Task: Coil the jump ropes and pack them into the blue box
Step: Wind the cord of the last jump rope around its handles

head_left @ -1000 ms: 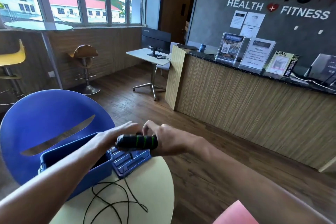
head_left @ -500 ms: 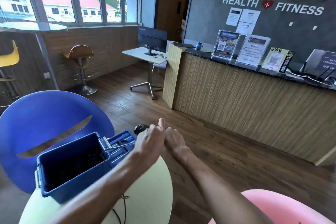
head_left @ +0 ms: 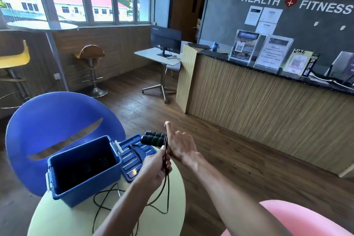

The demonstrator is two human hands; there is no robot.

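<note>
The right hand point(head_left: 180, 144) grips the rope handles point(head_left: 153, 138), thumb raised, while left hand point(head_left: 156, 168) fingers pinch the cord point(head_left: 166, 188).

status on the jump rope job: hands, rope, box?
Right hand holding both rope handles, thumb up. Left hand pinching the cord; the rest loose on the table. Blue box open, lid beside it. Nothing blocking.
</note>
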